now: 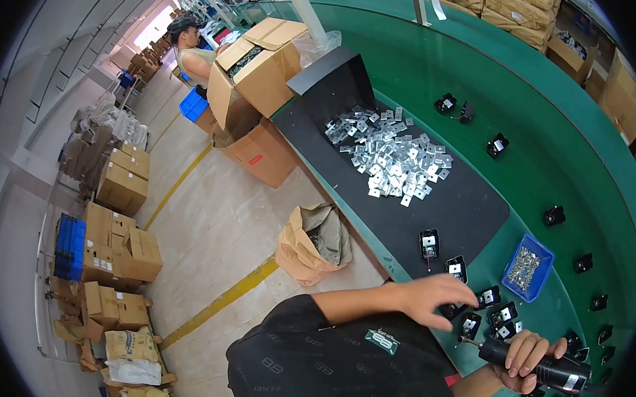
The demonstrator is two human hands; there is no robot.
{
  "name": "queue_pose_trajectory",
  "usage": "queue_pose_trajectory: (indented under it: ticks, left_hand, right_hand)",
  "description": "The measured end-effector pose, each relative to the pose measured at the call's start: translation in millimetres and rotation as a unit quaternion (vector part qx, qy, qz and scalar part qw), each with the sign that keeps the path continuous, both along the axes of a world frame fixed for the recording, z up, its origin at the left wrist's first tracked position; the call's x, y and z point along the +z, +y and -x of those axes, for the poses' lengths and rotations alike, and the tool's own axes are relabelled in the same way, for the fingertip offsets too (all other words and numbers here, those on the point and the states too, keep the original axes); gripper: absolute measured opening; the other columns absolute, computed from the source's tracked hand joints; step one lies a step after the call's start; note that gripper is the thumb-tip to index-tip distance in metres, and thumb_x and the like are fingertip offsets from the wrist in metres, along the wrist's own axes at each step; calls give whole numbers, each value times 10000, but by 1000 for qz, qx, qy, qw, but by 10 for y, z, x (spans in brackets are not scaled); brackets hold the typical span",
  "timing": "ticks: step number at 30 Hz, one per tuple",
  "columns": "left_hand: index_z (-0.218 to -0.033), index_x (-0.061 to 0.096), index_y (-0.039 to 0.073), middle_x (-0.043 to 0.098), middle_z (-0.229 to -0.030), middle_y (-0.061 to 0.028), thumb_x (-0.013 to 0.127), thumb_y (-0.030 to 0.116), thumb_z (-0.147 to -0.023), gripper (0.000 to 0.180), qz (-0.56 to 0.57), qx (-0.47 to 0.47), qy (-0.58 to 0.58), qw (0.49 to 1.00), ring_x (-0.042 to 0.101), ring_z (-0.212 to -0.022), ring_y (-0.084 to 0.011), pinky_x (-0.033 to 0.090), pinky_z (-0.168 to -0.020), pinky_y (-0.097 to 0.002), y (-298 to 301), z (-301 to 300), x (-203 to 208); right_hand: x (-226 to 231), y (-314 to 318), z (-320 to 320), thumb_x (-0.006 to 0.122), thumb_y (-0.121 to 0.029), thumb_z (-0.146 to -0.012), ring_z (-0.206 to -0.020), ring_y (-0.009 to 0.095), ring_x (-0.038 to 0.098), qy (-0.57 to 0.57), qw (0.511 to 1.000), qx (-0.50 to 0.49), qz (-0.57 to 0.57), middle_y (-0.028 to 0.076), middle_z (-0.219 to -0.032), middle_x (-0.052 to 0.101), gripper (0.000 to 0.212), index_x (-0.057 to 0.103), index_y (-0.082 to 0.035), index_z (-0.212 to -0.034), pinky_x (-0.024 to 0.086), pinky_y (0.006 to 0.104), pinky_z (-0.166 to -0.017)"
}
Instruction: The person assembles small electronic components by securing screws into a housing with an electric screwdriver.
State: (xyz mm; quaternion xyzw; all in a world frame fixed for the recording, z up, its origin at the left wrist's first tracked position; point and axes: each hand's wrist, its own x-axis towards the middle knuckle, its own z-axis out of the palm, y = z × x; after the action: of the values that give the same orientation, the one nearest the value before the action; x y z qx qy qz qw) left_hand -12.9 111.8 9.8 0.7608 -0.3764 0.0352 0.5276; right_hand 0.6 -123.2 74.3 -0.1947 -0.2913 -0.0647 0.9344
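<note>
My right hand (530, 361) is wrapped around a black electric screwdriver (556, 375). The bit of the screwdriver points left, its tip by the lower edge of a small black plastic housing (470, 326). My left hand (439, 299) reaches over the bench with fingers apart, above another black housing (452, 309); whether it touches that one is unclear. More black housings with silver plates in them, such as one housing (488, 297), lie grouped between my hands. A single housing (429, 245) with a plate sits on the black mat (470, 208).
A pile of silver metal plates (401, 156) covers the mat's far part. A blue tray (544, 274) of screws stands to the right. Black parts (497, 145) sit along the green conveyor (530, 182). Cartons (268, 61) and a seated person (193, 58) are at far left.
</note>
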Motion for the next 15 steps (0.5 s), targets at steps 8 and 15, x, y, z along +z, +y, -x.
queue_pose_trajectory:
  ticks: [8, 15]
  left_hand:
    - [-1435, 258, 7, 264, -1476, -186, 758, 459, -682, 1011, -256, 268, 29, 928, 301, -1333, -351, 253, -1067, -460, 754, -30, -298]
    - [-1439, 272, 44, 299, -1465, -167, 755, 430, -687, 973, -299, 287, 85, 906, 314, -1338, -318, 240, -1072, -457, 671, -128, -479]
  right_hand:
    - [-47, -232, -198, 716, -46, -708, -476, 95, 545, 34, 998, -61, 11, 3, -609, 535, 512, 411, -73, -1118, 486, 208, -484]
    - [-100, -256, -274, 706, -48, -715, -481, 104, 540, 51, 998, -23, 11, 9, -612, 527, 513, 401, -77, -1126, 481, 210, -472]
